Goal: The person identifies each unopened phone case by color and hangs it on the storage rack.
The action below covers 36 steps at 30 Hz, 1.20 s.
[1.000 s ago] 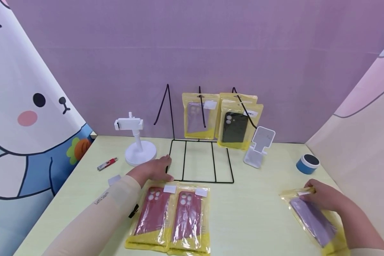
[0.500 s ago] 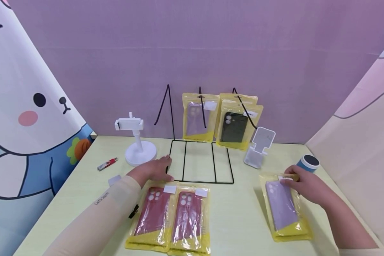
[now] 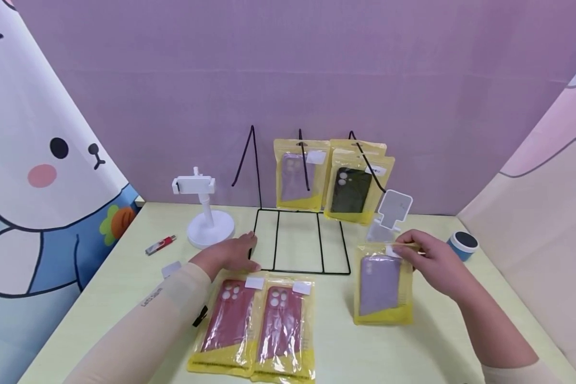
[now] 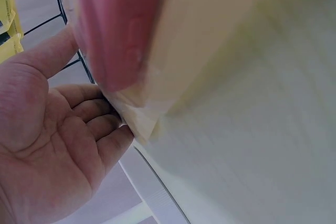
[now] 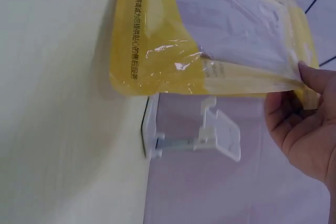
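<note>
My right hand (image 3: 429, 261) pinches the top corner of a yellow-edged pouch holding a lilac phone case (image 3: 380, 285), upright above the right side of the table. In the right wrist view, thumb and fingers grip the pouch's edge. My left hand (image 3: 230, 253) rests at the left front corner of a black wire rack (image 3: 300, 273), its fingers relaxed in the left wrist view. Just in front of it lie two pouches with red phone cases, a left one (image 3: 228, 320) and a right one (image 3: 282, 325). On the rack's hooks hang a lilac case pouch (image 3: 295, 178) and a black case pouch (image 3: 352, 189).
A white phone stand (image 3: 210, 226) with a round base stands left of the rack, near a red USB stick (image 3: 160, 244). A folding phone stand (image 3: 394, 209) is partly behind the held pouch. A blue-and-white jar (image 3: 462, 245) sits at the right.
My right hand has carried the lilac phone case pouch leftward from the right edge of the table, turning it upright and facing me. My left hand has stayed at the rack.
</note>
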### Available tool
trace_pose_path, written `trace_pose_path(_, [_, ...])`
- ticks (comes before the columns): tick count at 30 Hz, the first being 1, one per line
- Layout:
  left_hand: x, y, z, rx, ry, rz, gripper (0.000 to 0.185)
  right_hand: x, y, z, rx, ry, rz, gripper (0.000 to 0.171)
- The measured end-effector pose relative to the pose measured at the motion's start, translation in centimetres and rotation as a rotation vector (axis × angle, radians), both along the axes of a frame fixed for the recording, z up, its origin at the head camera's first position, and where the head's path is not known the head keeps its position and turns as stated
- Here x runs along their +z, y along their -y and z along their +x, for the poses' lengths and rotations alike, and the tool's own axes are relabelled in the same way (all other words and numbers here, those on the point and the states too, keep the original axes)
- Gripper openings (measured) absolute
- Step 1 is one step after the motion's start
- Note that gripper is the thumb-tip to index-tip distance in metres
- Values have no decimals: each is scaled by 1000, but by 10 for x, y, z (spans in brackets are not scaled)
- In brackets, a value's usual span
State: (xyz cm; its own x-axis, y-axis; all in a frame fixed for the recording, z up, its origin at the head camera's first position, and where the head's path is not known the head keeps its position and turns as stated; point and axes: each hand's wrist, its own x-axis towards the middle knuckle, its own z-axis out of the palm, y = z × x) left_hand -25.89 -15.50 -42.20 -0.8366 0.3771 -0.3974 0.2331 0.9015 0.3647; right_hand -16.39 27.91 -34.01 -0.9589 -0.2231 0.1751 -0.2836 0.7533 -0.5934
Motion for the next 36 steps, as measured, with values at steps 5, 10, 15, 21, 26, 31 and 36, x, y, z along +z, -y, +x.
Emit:
trace_pose_path(5, [-1,-1,-3,-5,-8,-4,91,7,19,-1,32,-49,-39,12])
trace_pose_path(10, [-2,1,-4,-25,-17,-12,91,15,37,-4,99,-145,-55,6])
trace_pose_path(15, [-2,2,-3,-36,-18,-12,91,26,57,-6,134,-183,-103,6])
trace_pose_path(21, [-3,2,-2,-24,-15,-14,92,38,82,-8,172,-203,-252,8])
trace_pose_path(26, [-3,2,-2,-27,-19,-12,91,48,102,-10,221,-200,-343,8])
trace_pose_path(31, [-3,1,-2,-27,-27,-10,91,56,115,-15,221,-192,-366,11])
trace_pose_path(36, [-2,2,-1,-31,-27,-11,90,62,128,-23,200,-225,-351,13])
